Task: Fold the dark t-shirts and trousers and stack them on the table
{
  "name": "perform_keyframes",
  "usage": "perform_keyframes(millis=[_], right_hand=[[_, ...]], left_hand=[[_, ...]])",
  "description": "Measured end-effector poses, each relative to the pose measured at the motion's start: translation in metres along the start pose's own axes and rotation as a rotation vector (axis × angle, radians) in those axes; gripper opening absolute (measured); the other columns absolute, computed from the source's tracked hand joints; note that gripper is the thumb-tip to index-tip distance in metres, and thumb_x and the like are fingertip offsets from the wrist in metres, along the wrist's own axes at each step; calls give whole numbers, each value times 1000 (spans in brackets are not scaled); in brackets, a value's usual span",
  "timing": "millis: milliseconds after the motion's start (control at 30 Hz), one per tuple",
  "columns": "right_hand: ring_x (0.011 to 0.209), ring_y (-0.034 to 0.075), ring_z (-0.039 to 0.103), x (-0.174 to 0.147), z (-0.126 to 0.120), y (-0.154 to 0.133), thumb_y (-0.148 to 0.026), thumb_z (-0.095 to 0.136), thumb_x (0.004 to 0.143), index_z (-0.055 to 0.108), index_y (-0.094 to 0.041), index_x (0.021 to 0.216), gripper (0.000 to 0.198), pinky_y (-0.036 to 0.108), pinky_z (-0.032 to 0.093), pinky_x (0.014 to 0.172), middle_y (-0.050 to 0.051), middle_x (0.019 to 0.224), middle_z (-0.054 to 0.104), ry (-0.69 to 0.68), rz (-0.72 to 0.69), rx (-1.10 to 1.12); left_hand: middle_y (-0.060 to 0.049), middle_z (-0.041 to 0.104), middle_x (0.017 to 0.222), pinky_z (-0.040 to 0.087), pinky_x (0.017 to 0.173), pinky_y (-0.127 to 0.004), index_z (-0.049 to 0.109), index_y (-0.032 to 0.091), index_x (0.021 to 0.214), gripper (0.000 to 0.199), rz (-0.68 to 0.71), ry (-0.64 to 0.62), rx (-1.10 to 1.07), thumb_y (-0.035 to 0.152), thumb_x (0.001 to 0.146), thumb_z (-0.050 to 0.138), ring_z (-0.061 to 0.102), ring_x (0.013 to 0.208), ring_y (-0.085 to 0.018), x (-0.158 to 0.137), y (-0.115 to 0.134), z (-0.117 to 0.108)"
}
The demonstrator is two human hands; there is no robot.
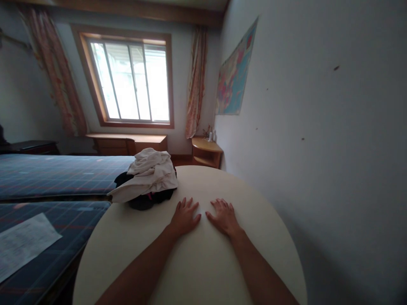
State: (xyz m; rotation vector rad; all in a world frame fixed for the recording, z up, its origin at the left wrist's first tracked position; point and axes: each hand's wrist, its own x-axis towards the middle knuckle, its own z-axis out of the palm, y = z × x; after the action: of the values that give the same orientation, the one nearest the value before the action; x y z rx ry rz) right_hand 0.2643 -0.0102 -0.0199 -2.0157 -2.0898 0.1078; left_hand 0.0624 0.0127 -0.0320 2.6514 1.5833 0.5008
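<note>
Both of my hands lie flat on a round, cream-coloured table (203, 271), a small gap between the thumbs. My left hand (185, 218) has its fingers spread and holds nothing. Beside it, my right hand (223, 216) rests palm down with fingers apart, also holding nothing. A heap of clothes sits on the table's far left edge, just beyond my left hand. On top of the heap is a crumpled off-white garment (151, 169), one part draping left past the edge. Black cloth (143, 202) shows underneath, with a bit of pink.
Left of the table are blue plaid mattresses (63, 176), with a printed paper sheet (27, 241) on the nearer one. A white wall (333, 169) runs close along the right. At the back stand a wooden desk (149, 142) under the window and a corner shelf (206, 146).
</note>
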Motion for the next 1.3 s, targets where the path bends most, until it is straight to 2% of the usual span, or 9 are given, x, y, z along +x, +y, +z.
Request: perform_keyframes(millis=[200,900,1033,1133,1200,1300], right_hand=[[149,27,12,0,-1,2,-64,35,90,30,-24,153,74,51,4,118,7,162,22,-102,5,16],[150,27,11,-2,-7,-1,-63,32,91,28,-23,154,74,49,5,118,7,163,19,-134,12,-6],[150,27,11,-1,-6,0,-63,33,91,29,-24,154,74,50,5,118,7,162,20,-130,6,-3],[150,27,12,-1,-6,0,-63,33,91,30,-24,153,73,51,5,118,6,163,19,-124,4,2],[150,27,12,-1,-6,0,-62,34,91,30,-24,153,73,51,5,118,6,162,20,-123,8,6],[150,27,12,-1,-6,0,-63,34,91,30,-23,153,74,51,5,118,7,162,21,-121,8,13]], left_hand=[[-10,41,153,22,116,-52,48,27,142,56,-11,-28,-14,50,92,46,30,143,-35,0,0,-1],[-11,41,153,23,116,-52,48,26,142,56,-1,-28,-30,50,92,46,30,143,-36,0,-1,0],[-10,45,150,26,115,-51,53,25,138,54,-21,4,-57,48,88,53,35,141,-35,2,1,0],[-10,51,145,33,114,-43,58,22,129,45,-42,130,-125,40,89,54,45,134,-28,10,3,-18],[-9,53,141,35,113,-38,60,20,125,38,-60,301,-163,34,91,50,48,129,-24,18,1,-42],[-9,49,143,30,117,-40,59,19,126,38,-127,592,-131,30,92,48,43,133,-26,28,-14,-85]])
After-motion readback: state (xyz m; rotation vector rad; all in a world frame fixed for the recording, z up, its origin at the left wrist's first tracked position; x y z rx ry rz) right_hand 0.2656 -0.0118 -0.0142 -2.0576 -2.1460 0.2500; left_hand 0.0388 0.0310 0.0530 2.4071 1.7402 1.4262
